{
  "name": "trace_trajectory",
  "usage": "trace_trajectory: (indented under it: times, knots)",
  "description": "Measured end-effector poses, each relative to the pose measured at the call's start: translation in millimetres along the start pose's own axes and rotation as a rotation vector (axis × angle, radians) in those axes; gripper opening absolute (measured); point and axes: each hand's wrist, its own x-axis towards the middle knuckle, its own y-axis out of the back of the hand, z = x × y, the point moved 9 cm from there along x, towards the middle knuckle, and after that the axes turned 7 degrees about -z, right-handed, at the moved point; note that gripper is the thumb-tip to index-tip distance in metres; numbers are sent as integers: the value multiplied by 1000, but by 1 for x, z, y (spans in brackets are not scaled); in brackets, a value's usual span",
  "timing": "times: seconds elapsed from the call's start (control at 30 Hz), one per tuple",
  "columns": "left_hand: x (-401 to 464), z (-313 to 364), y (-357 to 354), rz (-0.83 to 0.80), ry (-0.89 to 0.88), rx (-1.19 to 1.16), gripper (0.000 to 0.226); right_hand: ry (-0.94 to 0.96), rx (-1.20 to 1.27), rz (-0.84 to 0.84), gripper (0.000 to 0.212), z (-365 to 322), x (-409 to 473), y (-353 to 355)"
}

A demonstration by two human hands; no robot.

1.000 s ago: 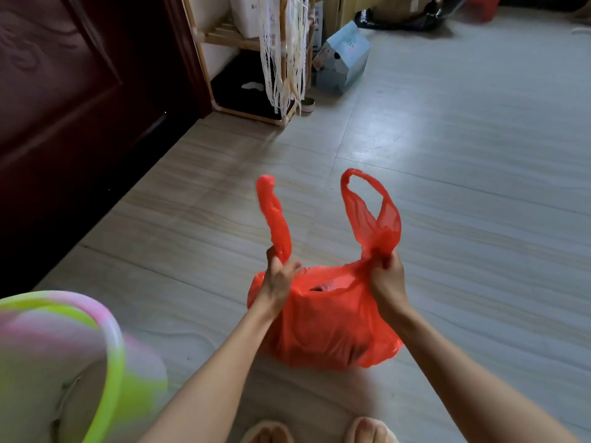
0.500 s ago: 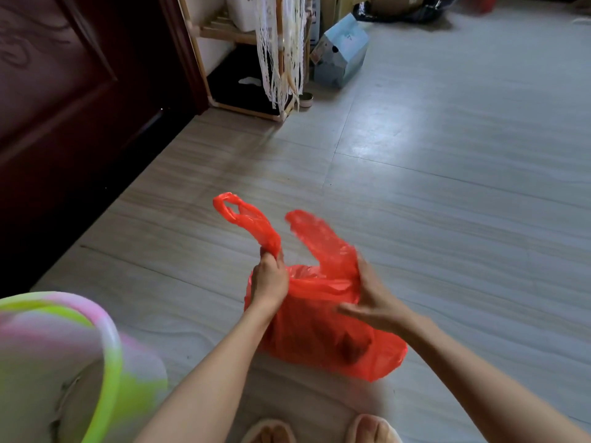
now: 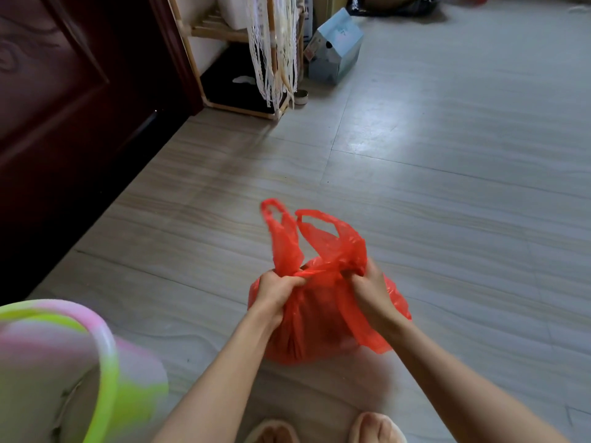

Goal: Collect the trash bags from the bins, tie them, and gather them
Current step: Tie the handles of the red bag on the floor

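A full red plastic trash bag [image 3: 315, 327] sits on the tiled floor just in front of my feet. Its two handle loops [image 3: 307, 238] stand up side by side, crossed over the bag's mouth. My left hand [image 3: 275, 290] grips the left handle at its base. My right hand [image 3: 367, 289] grips the right handle at its base, close beside the left. A pink and green bin [image 3: 80, 369] stands at the lower left, its inside showing no bag.
A dark wooden door [image 3: 64, 107] runs along the left. A wooden rack [image 3: 243, 68] with hanging lace stands at the back, with a light blue carton [image 3: 335, 49] beside it. Open tiled floor [image 3: 447, 187] spreads to the right.
The two handles, held apart a second ago, have been crossed over each other. Both hands have come together above the bag's mouth, pulling the handles tight.
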Motion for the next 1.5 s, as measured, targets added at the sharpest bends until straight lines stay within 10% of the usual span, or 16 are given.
trace_trajectory:
  times: [0.1,0.37,0.53,0.7,0.87,1.0,1.2,1.5]
  knots:
    - [-3,-3,-2,-15,55,-72,18,-64,150,0,31,5,0,0]
    - [-14,45,4,137,-345,1355,60,-112,47,3,25,7,1,5]
    - [-23,47,-11,-108,-540,835,46,-117,-247,-34,25,11,0,-2]
    - [-29,38,-9,53,-611,404,34,-91,-390,-152,31,13,1,-17]
    - [0,-12,-7,6,-198,-334,27,-333,268,-194,25,39,-13,-19]
    - [-2,2,-2,174,-197,60,17,-315,587,-348,37,36,-22,-34]
    - [4,-5,-39,-231,-65,-64,24,-253,707,-86,25,35,-16,-22]
    - [2,1,-10,251,-173,187,16,-114,512,192,11,33,-15,-21]
